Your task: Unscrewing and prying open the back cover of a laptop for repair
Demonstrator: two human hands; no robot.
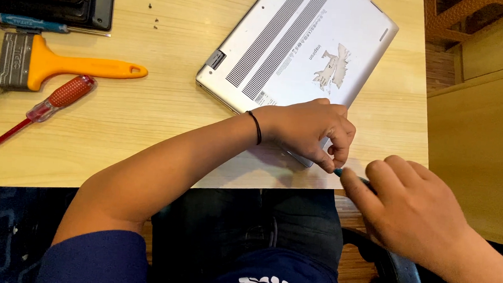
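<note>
In the head view, you seem to be working a screw at the near corner of the upturned laptop (pixel 302 46), centre top of the frame. Your left hand (pixel 309 133) pinches that corner, fingers curled shut. Your right hand (pixel 414 213), lower right, grips a small teal-tipped tool (pixel 338 172). Next calls for steady tip alignment. Screwdrivers and a brush (pixel 55 62) lie upper left.

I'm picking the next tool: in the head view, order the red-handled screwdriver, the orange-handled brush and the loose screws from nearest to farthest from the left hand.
From the left hand, which rests on the laptop's near corner:
1. Loose screws, up and to the left on the table, and the orange-handled brush, to the left: too close to call.
2. Red-handled screwdriver, farthest left.
</note>
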